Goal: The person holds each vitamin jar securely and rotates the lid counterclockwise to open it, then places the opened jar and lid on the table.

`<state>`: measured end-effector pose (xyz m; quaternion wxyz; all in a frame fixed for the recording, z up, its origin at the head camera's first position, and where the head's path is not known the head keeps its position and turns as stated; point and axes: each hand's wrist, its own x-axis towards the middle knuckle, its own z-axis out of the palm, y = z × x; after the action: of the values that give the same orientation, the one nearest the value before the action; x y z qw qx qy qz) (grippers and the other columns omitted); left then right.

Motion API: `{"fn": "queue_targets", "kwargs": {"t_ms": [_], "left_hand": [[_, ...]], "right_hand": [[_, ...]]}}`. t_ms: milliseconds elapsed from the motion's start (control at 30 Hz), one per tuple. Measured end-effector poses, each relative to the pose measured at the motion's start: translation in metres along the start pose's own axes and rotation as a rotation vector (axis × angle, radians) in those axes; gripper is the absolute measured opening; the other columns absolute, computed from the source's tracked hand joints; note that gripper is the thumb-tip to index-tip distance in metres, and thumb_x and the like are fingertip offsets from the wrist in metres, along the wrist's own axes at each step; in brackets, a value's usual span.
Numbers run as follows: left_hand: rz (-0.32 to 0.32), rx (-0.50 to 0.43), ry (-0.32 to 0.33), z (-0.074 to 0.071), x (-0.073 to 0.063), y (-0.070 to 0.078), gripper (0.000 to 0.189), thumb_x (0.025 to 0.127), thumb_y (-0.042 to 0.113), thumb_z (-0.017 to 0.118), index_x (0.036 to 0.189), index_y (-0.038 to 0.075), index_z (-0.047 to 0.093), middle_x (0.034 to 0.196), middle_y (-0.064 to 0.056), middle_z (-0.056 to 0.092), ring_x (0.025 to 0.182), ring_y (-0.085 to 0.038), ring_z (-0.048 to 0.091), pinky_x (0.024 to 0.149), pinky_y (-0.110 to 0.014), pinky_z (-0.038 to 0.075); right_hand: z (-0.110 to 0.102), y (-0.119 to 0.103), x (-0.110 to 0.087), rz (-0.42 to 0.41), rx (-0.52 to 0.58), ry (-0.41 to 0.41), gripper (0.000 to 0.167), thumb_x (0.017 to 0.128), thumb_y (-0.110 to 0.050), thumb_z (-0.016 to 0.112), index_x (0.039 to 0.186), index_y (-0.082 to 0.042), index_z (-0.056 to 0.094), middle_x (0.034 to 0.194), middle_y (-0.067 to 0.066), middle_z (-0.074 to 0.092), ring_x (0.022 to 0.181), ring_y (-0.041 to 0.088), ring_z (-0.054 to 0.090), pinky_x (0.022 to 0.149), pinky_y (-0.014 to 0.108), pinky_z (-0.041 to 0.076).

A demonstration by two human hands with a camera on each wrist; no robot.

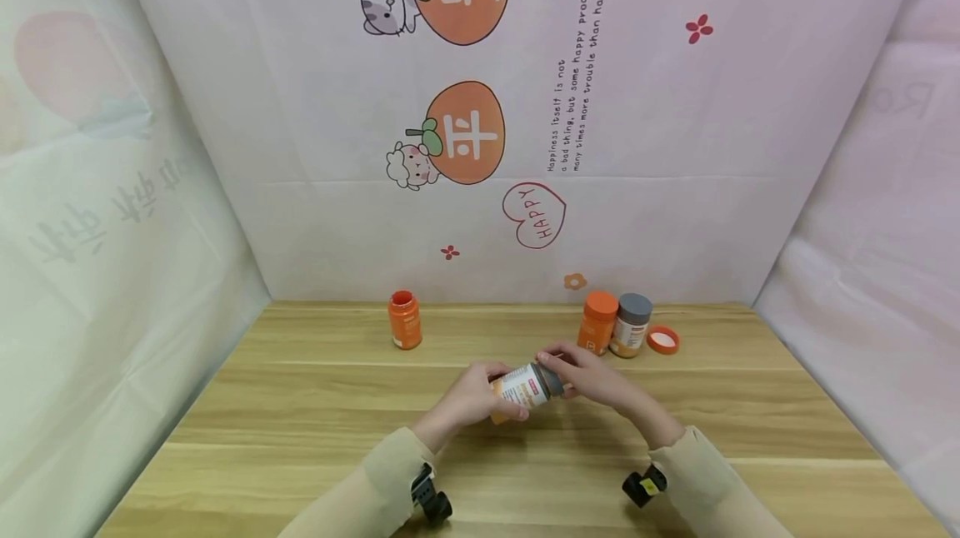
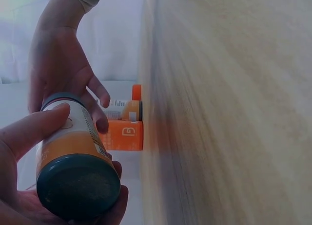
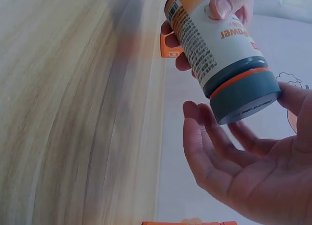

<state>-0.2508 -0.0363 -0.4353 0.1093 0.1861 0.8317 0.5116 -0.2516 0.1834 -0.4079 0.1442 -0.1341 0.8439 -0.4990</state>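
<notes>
My left hand [image 1: 468,398] grips a supplement bottle [image 1: 517,388] with a white and orange label, tilted above the table. Its thumb lies on the label in the left wrist view, the other fingers round the far side. A dark grey screw cap [image 3: 246,97] sits on the bottle's mouth, an orange ring showing under its edge. My right hand [image 1: 600,380] is around this cap. In the right wrist view its thumb reaches the cap's edge, while the loosely bent fingers [image 3: 195,142] stand a little apart from it.
An orange bottle [image 1: 405,323] without a lid stands at the back left. At the back right stand a lidded orange bottle [image 1: 597,323] and a grey-capped bottle [image 1: 630,326], with an orange lid [image 1: 663,340] lying beside them. A white printed cloth [image 1: 337,213] hangs behind the wooden table [image 1: 315,405].
</notes>
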Motion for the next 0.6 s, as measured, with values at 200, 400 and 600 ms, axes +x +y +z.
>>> {"fn": "queue_targets", "kwargs": {"t_ms": [200, 400, 600], "left_hand": [[-0.006, -0.001, 0.005, -0.0022, 0.0025, 0.0006, 0.046, 0.060, 0.018, 0.086, 0.103, 0.008, 0.069, 0.087, -0.002, 0.065, 0.078, -0.016, 0.056, 0.068, -0.030, 0.045], [-0.015, -0.010, 0.008, -0.0034, 0.0049, 0.0006, 0.050, 0.060, 0.017, 0.086, 0.106, 0.008, 0.068, 0.089, -0.002, 0.065, 0.079, -0.016, 0.056, 0.068, -0.030, 0.045], [-0.028, -0.018, 0.017, -0.0031, 0.0059, 0.0005, 0.054, 0.059, 0.015, 0.087, 0.109, 0.008, 0.068, 0.090, -0.002, 0.065, 0.079, -0.017, 0.056, 0.067, -0.029, 0.046]], "right_hand": [[0.0000, -0.0037, -0.0009, 0.054, 0.030, -0.012, 0.052, 0.097, -0.047, 0.046, 0.127, -0.005, 0.050, 0.111, 0.015, 0.057, 0.089, 0.024, 0.060, 0.078, 0.045, 0.055], [0.0013, -0.0044, -0.0007, 0.102, 0.024, 0.010, 0.053, 0.095, -0.049, 0.047, 0.125, -0.005, 0.052, 0.104, 0.013, 0.059, 0.084, 0.022, 0.062, 0.076, 0.043, 0.055], [0.0019, -0.0020, 0.0008, 0.099, 0.065, -0.005, 0.056, 0.095, -0.050, 0.047, 0.125, -0.002, 0.051, 0.102, 0.014, 0.059, 0.082, 0.022, 0.064, 0.075, 0.043, 0.055]]}}
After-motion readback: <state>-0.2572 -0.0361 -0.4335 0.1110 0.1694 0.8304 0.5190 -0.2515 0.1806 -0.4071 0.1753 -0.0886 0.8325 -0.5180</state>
